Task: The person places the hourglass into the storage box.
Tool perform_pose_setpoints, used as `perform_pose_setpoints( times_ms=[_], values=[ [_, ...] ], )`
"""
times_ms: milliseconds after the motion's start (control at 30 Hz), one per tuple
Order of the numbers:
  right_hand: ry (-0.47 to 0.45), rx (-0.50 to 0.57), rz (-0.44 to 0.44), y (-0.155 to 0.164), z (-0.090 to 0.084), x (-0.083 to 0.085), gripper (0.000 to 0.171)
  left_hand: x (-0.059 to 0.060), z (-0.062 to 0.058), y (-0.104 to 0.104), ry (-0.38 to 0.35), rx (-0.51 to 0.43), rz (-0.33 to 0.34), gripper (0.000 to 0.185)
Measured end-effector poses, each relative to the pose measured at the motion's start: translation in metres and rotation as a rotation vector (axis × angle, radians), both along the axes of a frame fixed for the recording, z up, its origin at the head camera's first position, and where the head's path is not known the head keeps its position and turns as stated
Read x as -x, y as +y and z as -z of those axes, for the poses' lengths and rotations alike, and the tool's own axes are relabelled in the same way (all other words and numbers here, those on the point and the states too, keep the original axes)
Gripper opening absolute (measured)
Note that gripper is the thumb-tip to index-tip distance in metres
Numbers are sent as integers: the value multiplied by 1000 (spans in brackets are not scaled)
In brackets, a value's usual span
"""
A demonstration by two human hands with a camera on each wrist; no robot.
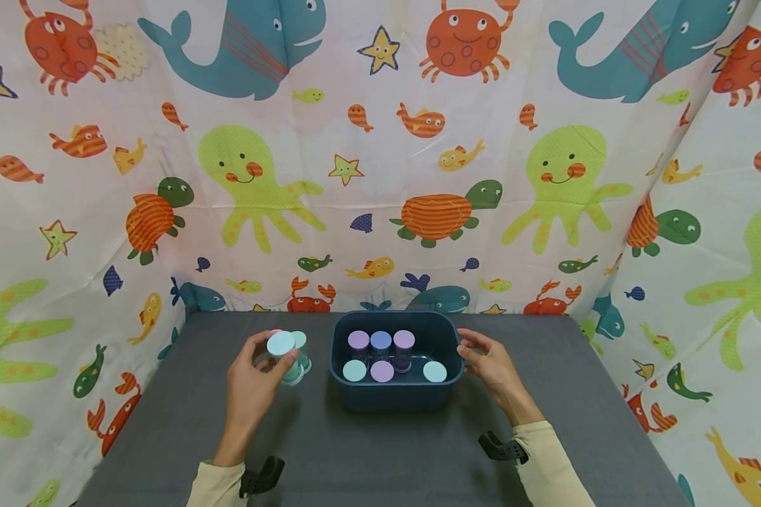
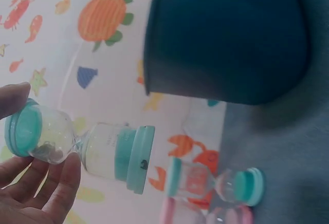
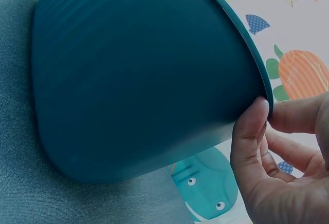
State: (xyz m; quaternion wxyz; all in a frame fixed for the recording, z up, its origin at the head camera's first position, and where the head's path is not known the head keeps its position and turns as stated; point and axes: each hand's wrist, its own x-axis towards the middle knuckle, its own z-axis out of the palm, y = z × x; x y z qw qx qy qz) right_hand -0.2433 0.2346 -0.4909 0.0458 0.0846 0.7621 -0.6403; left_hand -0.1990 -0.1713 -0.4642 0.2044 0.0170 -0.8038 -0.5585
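My left hand (image 1: 271, 360) grips a teal sand timer (image 1: 282, 346) lifted off the dark table (image 1: 380, 465), left of a dark teal bin (image 1: 396, 398). In the left wrist view the timer (image 2: 110, 154) lies tilted between thumb and fingers (image 2: 49, 183). My right hand (image 1: 466, 350) pinches the bin's right rim; in the right wrist view its thumb (image 3: 251, 131) presses the bin's outer wall (image 3: 144, 80). Several purple, blue and teal timers (image 1: 381, 371) stand inside the bin.
Behind the held timer, a second teal timer (image 2: 216, 183) and a pink one (image 2: 205, 218) stand on the table. Sea-creature curtains (image 1: 380, 176) close off the back and both sides. Black wrist-camera mounts (image 1: 499, 446) sit by my sleeves.
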Motion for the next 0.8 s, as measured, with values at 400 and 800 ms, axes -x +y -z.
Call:
perform_pose_setpoints(
  times_ms=[400, 800],
  values=[
    [-5, -6, 1, 1, -1, 0, 40, 14, -36, 20, 4, 8, 93, 56],
    [8, -1, -3, 1, 0, 1, 40, 21, -54, 49, 41, -70, 221, 52]
  ],
)
